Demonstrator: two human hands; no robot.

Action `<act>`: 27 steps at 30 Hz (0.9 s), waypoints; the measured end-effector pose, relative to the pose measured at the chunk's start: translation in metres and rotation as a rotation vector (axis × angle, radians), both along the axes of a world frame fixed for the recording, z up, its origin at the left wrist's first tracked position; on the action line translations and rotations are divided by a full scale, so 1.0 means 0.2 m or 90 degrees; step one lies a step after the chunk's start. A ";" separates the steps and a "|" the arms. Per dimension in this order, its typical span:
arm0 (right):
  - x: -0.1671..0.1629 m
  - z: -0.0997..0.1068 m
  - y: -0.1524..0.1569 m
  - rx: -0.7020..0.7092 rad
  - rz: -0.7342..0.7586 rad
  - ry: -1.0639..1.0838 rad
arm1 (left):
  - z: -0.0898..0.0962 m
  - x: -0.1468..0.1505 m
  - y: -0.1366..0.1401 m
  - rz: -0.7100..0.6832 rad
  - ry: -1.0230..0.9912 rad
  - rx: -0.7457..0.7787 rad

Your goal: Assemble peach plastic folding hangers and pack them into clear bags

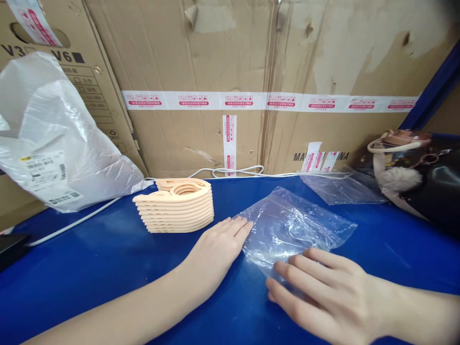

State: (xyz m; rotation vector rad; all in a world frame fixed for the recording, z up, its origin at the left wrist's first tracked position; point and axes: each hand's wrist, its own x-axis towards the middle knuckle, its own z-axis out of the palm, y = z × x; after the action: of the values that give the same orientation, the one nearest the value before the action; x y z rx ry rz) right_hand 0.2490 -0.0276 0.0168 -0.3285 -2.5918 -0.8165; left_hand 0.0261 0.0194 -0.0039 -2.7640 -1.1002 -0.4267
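A clear plastic bag (pixel 283 218) lies flat on the blue table in front of me. My left hand (pixel 223 244) rests on its left edge, fingers stretched out and side by side. Over the bag's near right part lies my right hand (pixel 323 287), its fingers spread and slightly bent, with the tips on or close to the film. Just left of the bag stands a neat stack of peach-coloured plastic hangers (pixel 176 211), apart from my left hand. My left thumb is hidden behind the hand.
A white plastic mailer bag (pixel 68 139) with a label leans at the left. Large cardboard boxes (pixel 201 57) wall off the back. A white cable (pixel 79 223) runs along the table (pixel 118 263). At the right are another clear bag (pixel 345 189) and a black bag (pixel 431 191) beside a strapped bottle (pixel 402 139).
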 end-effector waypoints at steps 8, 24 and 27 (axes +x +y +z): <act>0.05 -0.02 0.07 -0.024 -0.019 0.087 | 0.04 0.00 0.01 0.056 0.034 -0.072; 0.32 0.15 0.46 -0.373 -0.407 0.148 | 0.12 0.08 -0.18 0.069 -0.075 -0.244; 0.37 0.10 0.52 -0.540 -0.476 0.087 | 0.10 0.04 -0.19 0.059 -0.083 -0.277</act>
State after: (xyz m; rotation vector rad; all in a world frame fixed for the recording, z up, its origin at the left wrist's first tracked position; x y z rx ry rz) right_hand 0.3233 0.0758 0.0369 -1.5767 -2.5274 0.1874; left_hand 0.0332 -0.0184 0.0160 -3.0682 -1.5041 -0.4000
